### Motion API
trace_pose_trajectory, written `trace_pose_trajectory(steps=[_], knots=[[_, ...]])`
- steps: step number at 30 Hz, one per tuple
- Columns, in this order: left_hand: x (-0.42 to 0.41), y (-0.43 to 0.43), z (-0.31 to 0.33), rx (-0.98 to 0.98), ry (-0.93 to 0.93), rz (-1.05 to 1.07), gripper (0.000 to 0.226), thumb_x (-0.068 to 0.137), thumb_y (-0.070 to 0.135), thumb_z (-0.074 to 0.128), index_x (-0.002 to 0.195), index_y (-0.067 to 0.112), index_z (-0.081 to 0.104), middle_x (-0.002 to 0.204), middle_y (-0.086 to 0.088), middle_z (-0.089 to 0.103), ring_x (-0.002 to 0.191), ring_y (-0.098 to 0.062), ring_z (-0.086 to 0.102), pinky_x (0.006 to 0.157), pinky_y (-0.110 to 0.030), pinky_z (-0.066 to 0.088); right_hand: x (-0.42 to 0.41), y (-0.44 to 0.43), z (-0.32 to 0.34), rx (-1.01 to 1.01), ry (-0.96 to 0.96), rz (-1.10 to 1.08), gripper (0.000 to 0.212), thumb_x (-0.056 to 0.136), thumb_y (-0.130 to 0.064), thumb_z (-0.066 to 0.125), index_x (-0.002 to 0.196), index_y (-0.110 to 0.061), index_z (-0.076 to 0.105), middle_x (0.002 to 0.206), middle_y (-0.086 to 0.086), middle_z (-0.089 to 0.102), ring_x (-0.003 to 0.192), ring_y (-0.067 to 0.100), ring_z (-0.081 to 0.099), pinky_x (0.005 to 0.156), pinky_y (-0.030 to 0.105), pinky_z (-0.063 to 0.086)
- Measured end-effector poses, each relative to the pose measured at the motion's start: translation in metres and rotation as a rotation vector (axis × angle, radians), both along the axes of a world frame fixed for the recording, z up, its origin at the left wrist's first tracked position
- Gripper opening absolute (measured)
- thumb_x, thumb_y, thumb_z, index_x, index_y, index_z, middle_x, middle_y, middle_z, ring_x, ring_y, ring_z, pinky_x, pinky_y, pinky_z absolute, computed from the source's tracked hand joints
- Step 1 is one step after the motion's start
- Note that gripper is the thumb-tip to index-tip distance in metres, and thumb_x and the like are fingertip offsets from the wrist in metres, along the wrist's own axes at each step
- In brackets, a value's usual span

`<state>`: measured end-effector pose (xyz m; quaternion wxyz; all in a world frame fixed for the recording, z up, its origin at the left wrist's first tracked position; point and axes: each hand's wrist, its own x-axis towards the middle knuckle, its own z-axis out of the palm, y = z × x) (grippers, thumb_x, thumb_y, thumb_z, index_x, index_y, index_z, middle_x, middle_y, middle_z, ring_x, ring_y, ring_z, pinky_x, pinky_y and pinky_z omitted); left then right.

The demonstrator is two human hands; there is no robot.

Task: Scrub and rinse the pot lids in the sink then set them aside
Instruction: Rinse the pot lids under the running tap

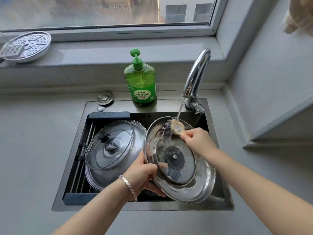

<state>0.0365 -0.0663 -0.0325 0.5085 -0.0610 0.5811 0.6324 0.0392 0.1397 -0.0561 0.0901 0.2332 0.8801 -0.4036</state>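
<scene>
- Judging by the running water and the scrubber in use, the step in hand is scrubbing one lid [186, 189], with the rinse still to come.
- This lid stands tilted in the right half of the sink [135, 205], its far rim under the tap [196, 73] stream.
- The left grip [144, 175] is curled round the lid's left rim, thumb on the face and fingers behind.
- The right grip [198, 139] pinches a round scrubber [177, 128] between thumb and fingertips, and the scrubber touches the far rim where the water lands.
- Next, the scrubber likely needs to work round the rim and the glass centre while the left grip turns the lid. Wet steel is slippery, so a firm hold matters.
- A glass lid [108, 143] lies on a rack in the sink's left half. I cannot tell whether it has been washed.
</scene>
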Motion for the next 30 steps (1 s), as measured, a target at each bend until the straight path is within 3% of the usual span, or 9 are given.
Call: trace_pose_trajectory(steps=[4,7,11,14,19,22,24,27,30], knots=[[-0.003,-0.009,-0.001,-0.037,0.001,0.05,0.059,0.059,0.003,0.052,0.115,0.02,0.043,0.109,-0.02,0.066,0.084,-0.046,0.065,0.058,-0.057,0.055,0.013,0.024,-0.028,0.022,-0.151,-0.153,0.025,0.09,-0.022,0.056,0.077,-0.008,0.072,0.075,0.01,0.068,0.077,0.028,0.062,0.069,0.032,0.046],[0.002,-0.002,-0.004,-0.06,0.004,0.027,0.057,0.061,0.003,0.054,0.115,0.016,0.045,0.108,-0.021,0.065,0.078,-0.042,0.067,0.053,-0.054,0.055,0.007,0.008,-0.032,-0.014,-0.1,-0.191,0.027,0.088,-0.021,0.057,0.084,0.001,0.072,0.08,0.02,0.069,0.082,0.033,0.062,0.065,0.032,0.042],[0.001,0.009,-0.006,-0.018,-0.021,0.031,0.06,0.063,0.0,0.047,0.12,0.019,0.045,0.11,-0.023,0.064,0.079,-0.041,0.067,0.052,-0.05,0.055,-0.006,-0.037,-0.007,-0.181,0.082,-0.133,0.026,0.088,-0.02,0.058,0.083,0.001,0.072,0.065,0.016,0.063,0.06,0.016,0.052,0.062,0.028,0.037],[-0.011,0.008,-0.006,0.016,0.019,0.091,0.058,0.073,-0.011,0.044,0.125,0.016,0.045,0.105,-0.026,0.062,0.075,-0.037,0.067,0.054,-0.05,0.054,0.012,-0.06,0.015,-0.307,0.144,0.032,0.02,0.09,-0.018,0.057,0.097,-0.01,0.074,0.065,-0.003,0.066,0.056,0.001,0.052,0.061,0.024,0.041],[-0.03,-0.002,0.002,-0.003,0.102,0.164,0.061,0.07,-0.011,0.047,0.124,0.016,0.042,0.112,-0.027,0.06,0.084,-0.045,0.066,0.057,-0.059,0.053,0.055,-0.045,0.014,-0.332,0.03,0.26,0.022,0.091,-0.021,0.057,0.108,-0.021,0.071,0.098,0.001,0.073,0.095,0.018,0.066,0.087,0.034,0.051],[-0.034,-0.009,0.007,0.002,0.102,0.207,0.056,0.082,-0.022,0.031,0.116,0.02,0.043,0.113,-0.021,0.063,0.08,-0.042,0.068,0.05,-0.054,0.054,0.076,-0.016,-0.004,-0.221,-0.114,0.288,0.021,0.09,-0.026,0.058,0.102,-0.015,0.072,0.088,0.008,0.072,0.076,0.019,0.064,0.074,0.032,0.048],[-0.033,-0.011,0.009,-0.022,0.112,0.205,0.054,0.079,-0.021,0.035,0.11,0.022,0.045,0.112,-0.02,0.064,0.075,-0.038,0.069,0.046,-0.052,0.054,0.076,0.005,-0.015,-0.102,-0.169,0.277,0.02,0.089,-0.028,0.059,0.101,-0.021,0.073,0.077,0.0,0.072,0.064,0.013,0.058,0.067,0.031,0.046],[-0.026,-0.01,0.008,-0.068,0.126,0.164,0.058,0.059,-0.007,0.045,0.107,0.027,0.047,0.109,-0.016,0.066,0.082,-0.04,0.068,0.049,-0.052,0.054,0.059,0.03,-0.029,0.162,-0.2,0.305,0.023,0.091,-0.03,0.055,0.105,-0.023,0.072,0.088,0.0,0.072,0.08,0.018,0.064,0.075,0.034,0.05],[-0.018,-0.008,0.007,-0.069,0.095,0.151,0.063,0.055,-0.003,0.045,0.11,0.027,0.046,0.103,-0.015,0.069,0.083,-0.042,0.067,0.05,-0.051,0.054,0.035,0.043,-0.031,0.352,-0.182,0.262,0.027,0.093,-0.03,0.049,0.11,-0.02,0.068,0.104,0.006,0.069,0.096,0.026,0.062,0.081,0.036,0.05]])
